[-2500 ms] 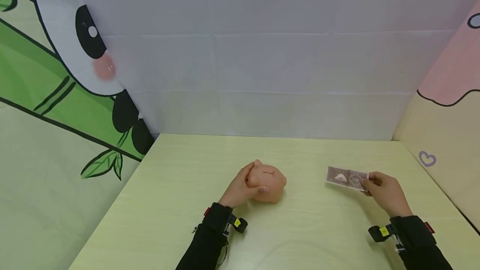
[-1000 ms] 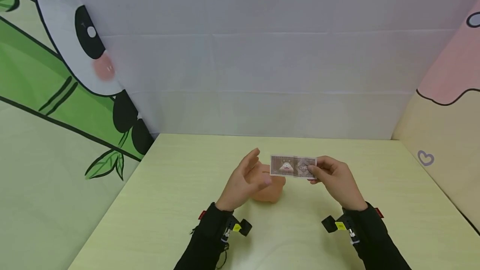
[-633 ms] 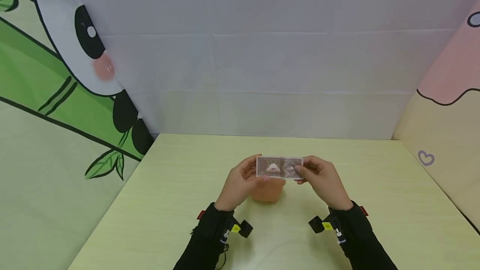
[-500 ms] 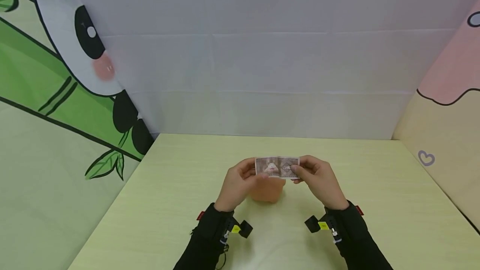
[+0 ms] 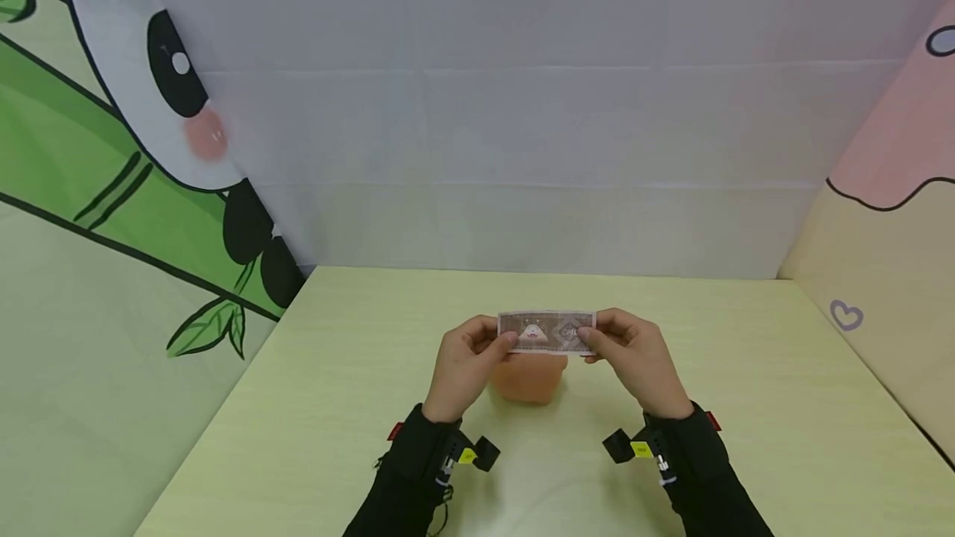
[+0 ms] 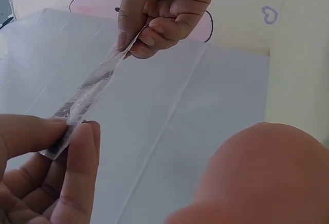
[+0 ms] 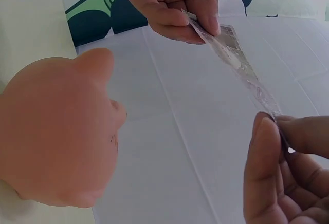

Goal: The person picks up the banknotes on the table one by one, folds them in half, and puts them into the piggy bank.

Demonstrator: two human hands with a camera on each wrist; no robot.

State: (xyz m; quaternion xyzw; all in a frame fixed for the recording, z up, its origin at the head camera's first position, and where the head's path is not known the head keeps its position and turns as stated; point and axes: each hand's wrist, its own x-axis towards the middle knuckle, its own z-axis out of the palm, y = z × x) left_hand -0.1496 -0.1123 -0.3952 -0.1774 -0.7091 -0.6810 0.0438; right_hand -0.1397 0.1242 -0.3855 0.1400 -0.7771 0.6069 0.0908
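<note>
Wrist views show the banknote (image 6: 90,88) edge-on, each hand's grip pinching 1 end; the head view shows its brownish printed face, stretched flat between left hand (image 5: 464,363) and right hand (image 5: 632,355), above the piggy bank (image 5: 525,378)

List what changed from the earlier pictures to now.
The right hand carried the banknote leftward over the piggy bank. The left hand let go of the piggy bank and pinched the note's other end. The piggy bank stayed on the table.
</note>
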